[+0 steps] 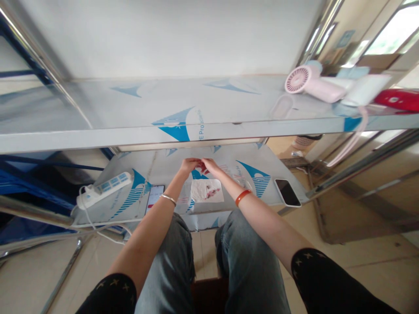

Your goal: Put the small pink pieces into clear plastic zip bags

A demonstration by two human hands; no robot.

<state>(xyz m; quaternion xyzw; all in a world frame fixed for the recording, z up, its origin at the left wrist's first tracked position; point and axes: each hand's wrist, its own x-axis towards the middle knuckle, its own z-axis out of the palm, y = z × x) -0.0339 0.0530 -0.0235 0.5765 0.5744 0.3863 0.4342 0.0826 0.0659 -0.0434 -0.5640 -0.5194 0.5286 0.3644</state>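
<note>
Something small and red (pixel 200 166) sits pinched between both my hands, over the back part of the lower shelf (pixel 262 161); it is too small to tell what it is. My left hand (pixel 189 165) has its fingers closed together on one side of it and my right hand (pixel 211 166) has its fingers closed on the other, so the two hands touch there. Just below them a white sheet with red marks (pixel 207 190) lies flat on the shelf. A phone with a lit screen (pixel 154 196) lies to the left of the sheet, and a power strip (pixel 104 188) further left. A dark phone (pixel 287 192) lies well to the right. On the upper shelf (pixel 137 131), far right, rests a pink hair dryer (pixel 310 83).
</note>
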